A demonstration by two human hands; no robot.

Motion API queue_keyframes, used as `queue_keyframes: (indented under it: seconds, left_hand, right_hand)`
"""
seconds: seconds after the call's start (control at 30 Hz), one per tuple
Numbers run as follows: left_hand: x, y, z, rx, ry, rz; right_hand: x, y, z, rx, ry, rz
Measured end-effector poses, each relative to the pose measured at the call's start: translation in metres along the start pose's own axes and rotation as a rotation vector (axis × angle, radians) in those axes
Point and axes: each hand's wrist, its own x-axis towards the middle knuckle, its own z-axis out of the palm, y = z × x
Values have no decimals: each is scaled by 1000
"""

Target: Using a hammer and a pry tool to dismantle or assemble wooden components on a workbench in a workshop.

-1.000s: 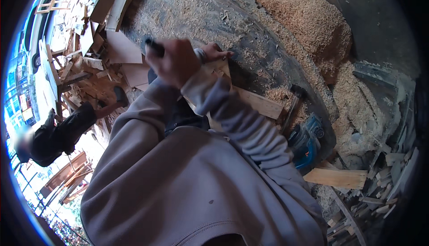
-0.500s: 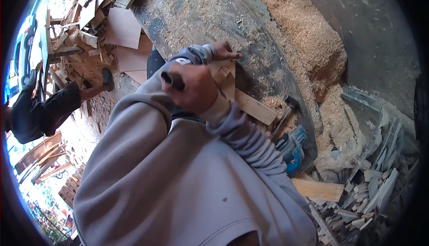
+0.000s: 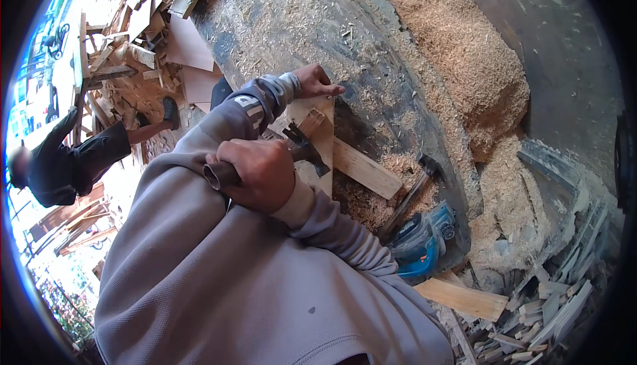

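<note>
My right hand (image 3: 259,174) is closed around the handle of a claw hammer (image 3: 309,152). The handle looks like a brown metal pipe, its round open end poking out on the left, and the dark head hangs over a pale wooden board (image 3: 324,141). Farther off, my left hand (image 3: 317,81) is at the far end of that board, fingers curled and thumb side pointing right. Whatever it pinches is too small or hidden to make out. Under the board, a light wooden plank (image 3: 366,169) slants out to the right.
A blue power tool (image 3: 424,249) and a second hammer-like tool (image 3: 410,196) lie to the right on the dusty worktop (image 3: 285,26). Sawdust (image 3: 464,60) is heaped beyond. Offcuts (image 3: 537,318) pile up at lower right. Another person (image 3: 73,159) is at the left, near scrap wood.
My right hand with the hammer has moved left and lower in the picture, and the hammer head now shows clearly. My left hand appears slightly farther left; the whole view has shifted a little.
</note>
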Motion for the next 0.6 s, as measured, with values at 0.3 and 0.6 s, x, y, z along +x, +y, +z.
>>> queue_keyframes:
  seconds: [0.3, 0.6]
  left_hand:
    - [13, -30, 22, 207, 93, 322]
    - [-52, 0, -13, -658, 1024, 116]
  right_hand:
    - [-58, -18, -51, -15, 163, -228]
    - [-100, -34, -58, 203, 264, -135]
